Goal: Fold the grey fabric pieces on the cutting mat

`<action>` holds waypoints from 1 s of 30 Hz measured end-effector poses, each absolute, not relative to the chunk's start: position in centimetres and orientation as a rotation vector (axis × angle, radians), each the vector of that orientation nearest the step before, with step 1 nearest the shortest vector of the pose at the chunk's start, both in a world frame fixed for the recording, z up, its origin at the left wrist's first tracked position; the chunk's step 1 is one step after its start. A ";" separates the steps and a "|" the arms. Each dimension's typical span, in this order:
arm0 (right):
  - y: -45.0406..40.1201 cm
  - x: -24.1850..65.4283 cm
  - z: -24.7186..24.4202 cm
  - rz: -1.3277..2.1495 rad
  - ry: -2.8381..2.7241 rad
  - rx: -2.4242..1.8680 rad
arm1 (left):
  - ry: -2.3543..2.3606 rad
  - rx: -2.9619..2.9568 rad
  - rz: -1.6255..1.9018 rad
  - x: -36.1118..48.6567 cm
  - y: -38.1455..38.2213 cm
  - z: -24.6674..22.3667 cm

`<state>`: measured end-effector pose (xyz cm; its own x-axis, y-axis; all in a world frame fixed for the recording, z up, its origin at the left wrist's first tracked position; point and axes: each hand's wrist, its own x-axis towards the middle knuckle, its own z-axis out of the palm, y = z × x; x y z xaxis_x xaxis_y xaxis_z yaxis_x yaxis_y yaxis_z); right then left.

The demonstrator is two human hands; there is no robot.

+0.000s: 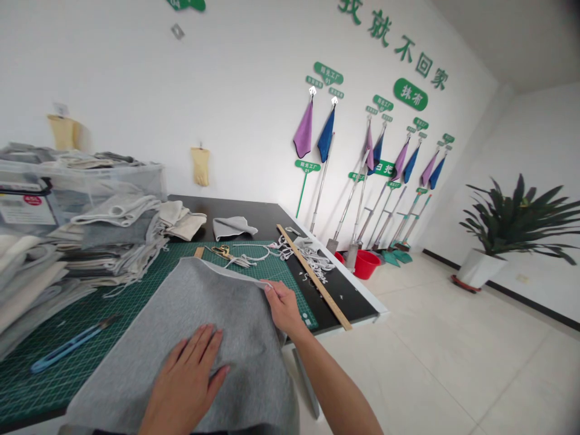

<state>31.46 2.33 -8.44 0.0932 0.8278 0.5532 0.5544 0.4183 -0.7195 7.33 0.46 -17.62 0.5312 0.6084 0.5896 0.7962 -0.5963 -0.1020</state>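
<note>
A large piece of grey fabric (226, 320) spreads over the green cutting mat (149, 284) and hangs past the table's near edge. My left hand (190, 374) lies flat on the fabric with its fingers stretched out. At the fabric's far right edge, my right hand (281, 302) pinches the border between thumb and fingers. Just beyond the fabric lie gold-handled scissors (222, 251) with their blades partly among white strips. Blue-handled thread snips (75, 344) rest on the mat to the left of the fabric.
Stacked fabric pieces (118, 241) and a clear plastic box (127, 179) stand at left. A wooden ruler (312, 272) lies beside a heap of white trimmings (317, 257). Beyond are a red bucket (366, 264), leaning mops and a potted plant (484, 260).
</note>
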 end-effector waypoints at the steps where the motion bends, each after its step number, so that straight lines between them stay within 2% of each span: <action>1: 2.2 31.3 -8.4 0.323 -1.591 -1.261 | -1.158 -2.414 -0.727 7.3 0.5 -17.6; 9: 1.4 30.4 -8.6 0.160 -1.818 -1.317 | -1.157 -2.356 -0.726 7.3 0.2 -17.3; 17: 1.6 30.9 -6.8 0.186 -1.605 -1.283 | -1.178 -2.374 -0.705 7.2 -0.1 -16.7; 22: 5.8 33.7 -6.5 0.057 -1.235 -1.589 | -1.218 -2.382 -0.704 7.3 -0.3 -16.8; 30: 14.3 37.9 -8.6 0.134 -1.001 -1.938 | -1.238 -2.409 -0.685 7.2 -0.3 -17.1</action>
<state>37.91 14.28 -8.58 0.6634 0.6903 0.2888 0.5903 -0.2455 -0.7690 7.20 -0.29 -17.09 0.5022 0.6577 0.5614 0.8250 -0.5589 -0.0832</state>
